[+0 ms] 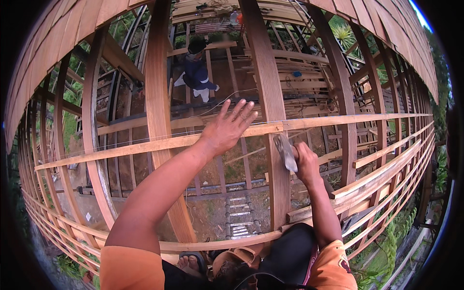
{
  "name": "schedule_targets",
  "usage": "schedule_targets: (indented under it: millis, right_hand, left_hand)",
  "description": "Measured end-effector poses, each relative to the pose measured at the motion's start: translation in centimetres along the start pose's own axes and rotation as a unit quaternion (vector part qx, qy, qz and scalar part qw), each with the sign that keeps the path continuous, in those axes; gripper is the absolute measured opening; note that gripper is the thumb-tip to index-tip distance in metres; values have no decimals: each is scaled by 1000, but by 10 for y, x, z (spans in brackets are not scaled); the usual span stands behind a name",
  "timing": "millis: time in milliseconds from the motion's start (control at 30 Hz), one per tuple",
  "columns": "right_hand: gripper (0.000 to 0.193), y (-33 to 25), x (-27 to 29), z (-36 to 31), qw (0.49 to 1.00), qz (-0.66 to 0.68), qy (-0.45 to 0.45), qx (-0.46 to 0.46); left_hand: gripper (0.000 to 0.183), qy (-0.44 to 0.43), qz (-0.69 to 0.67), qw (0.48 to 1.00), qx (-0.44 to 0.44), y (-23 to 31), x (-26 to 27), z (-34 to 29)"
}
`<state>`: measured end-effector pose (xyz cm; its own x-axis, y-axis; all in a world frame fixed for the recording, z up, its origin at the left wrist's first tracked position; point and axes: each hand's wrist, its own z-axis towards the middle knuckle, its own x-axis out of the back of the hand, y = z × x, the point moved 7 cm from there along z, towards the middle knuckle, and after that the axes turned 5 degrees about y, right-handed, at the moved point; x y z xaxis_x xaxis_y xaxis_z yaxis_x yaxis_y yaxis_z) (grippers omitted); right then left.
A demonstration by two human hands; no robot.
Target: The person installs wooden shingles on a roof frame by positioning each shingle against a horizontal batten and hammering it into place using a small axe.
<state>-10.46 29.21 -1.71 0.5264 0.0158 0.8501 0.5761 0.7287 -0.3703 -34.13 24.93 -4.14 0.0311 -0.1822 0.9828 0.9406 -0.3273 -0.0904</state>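
A long pale wooden batten (193, 140) crosses the dark upright rafters, and its end meets another batten (338, 120) at the rafter (270, 87) right of centre. My left hand (227, 128) lies on the first batten just left of that joint, fingers stretched out and apart. In my right hand (307, 164) is a hammer (287, 153), its grey metal head beside the rafter just below the joint. Most of the handle is hidden by my fist. A thin string runs along the battens. No nail can be made out.
Wooden shingles (58, 63) curve overhead. Loose planks (377, 176) lie across battens at the right. Far below, a person (196, 72) in dark clothing stands among floor joists and stacked timber. A ladder (239, 212) shows below centre. Wide gaps lie between rafters.
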Motion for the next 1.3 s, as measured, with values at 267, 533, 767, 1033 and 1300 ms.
schedule_targets:
  millis: [267,533,767,1033,1300]
  right_hand:
    - [25,-93,83,6,900,325,157,244]
    - [23,-19,4,10,997,5,-73,17]
    - [21,-36,29,18,985,125,22,114]
    - [25,-79,58,18,938,261,135,186]
    - [27,-19,1,21,996,28,-58,-59]
  left_hand:
    - [73,-14,33,999,10,-12,2,-13]
    - [73,-35,48,998,5,-9,6,-10]
    - [72,-16,41,999,1,-3,7,0]
    - [67,-12,41,999,12,-15,1,-20]
    - [68,-32,56,998,6,-9,0,-18]
